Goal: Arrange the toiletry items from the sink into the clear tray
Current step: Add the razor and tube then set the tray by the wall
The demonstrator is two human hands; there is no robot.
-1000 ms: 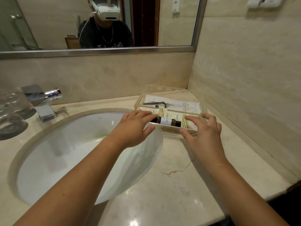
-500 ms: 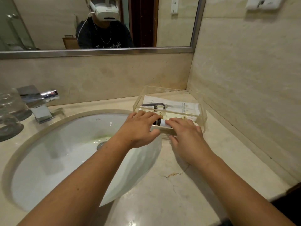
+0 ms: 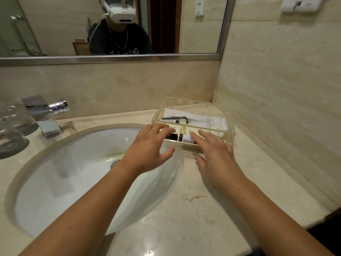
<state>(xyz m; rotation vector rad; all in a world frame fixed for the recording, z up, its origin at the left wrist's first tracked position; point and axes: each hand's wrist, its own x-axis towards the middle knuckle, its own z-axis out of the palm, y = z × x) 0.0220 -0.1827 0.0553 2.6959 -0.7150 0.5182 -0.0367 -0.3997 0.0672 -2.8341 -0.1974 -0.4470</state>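
Note:
The clear tray [image 3: 231, 126] stands on the counter in the corner, right of the sink [image 3: 73, 174]. Its back compartment holds a dark razor [image 3: 175, 118] lying on white packets [image 3: 214, 121]. In the front compartment lie cream packets and small dark bottles [image 3: 184, 138] on their sides. My left hand [image 3: 149, 147] hovers over the tray's front left corner, fingers spread, fingertips by a bottle's cap. My right hand [image 3: 216, 154] reaches over the front wall, its fingers flat on the labelled bottle, thumb outside the tray. Neither hand grips anything.
A chrome faucet [image 3: 46, 115] stands behind the basin at the left. Upturned glasses [image 3: 11, 130] sit at the far left. Marble walls close the corner behind and to the right of the tray. The counter's front edge runs at lower right.
My right hand slid left from the tray's front right corner onto the labelled bottle. My left hand stayed at the front left corner.

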